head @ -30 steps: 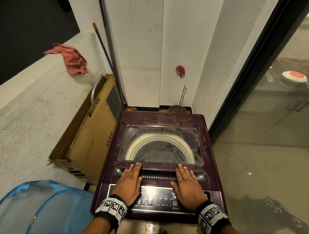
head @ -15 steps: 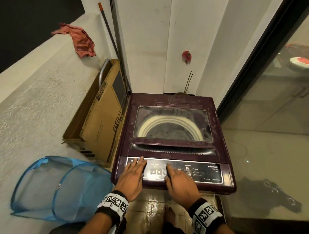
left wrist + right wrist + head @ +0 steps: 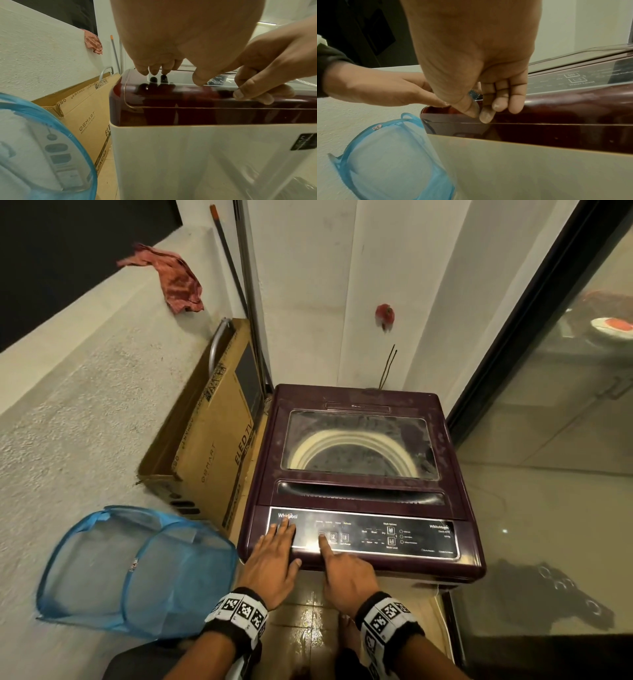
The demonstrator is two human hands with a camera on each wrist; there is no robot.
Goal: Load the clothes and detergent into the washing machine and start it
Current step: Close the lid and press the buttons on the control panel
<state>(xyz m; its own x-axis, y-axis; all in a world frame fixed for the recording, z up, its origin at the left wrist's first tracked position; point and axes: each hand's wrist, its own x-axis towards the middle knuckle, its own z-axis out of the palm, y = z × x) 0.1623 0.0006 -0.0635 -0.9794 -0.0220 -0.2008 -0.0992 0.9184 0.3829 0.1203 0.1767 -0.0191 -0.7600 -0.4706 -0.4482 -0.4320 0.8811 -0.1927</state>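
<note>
Now, one Whirlpool washing machine (image 3: 359,405), lid closed, is standing beside one TV carton (image 3: 212,453) and one mesh hamper (image 3: 137,573). The left hand (image 3: 274,563) is resting flat, fingers straight, on its control panel (image 3: 411,537). The right hand (image 3: 346,573) is pressing that panel with one extended index finger (image 3: 323,544), the others curled.

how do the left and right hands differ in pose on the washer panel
The left hand lies flat with fingers straight; the right hand points only its index finger, the others curled. The left hand rests at the panel's left end by the logo; the right hand's fingertip is just left of button 2. Both touch the panel, holding nothing.
</note>
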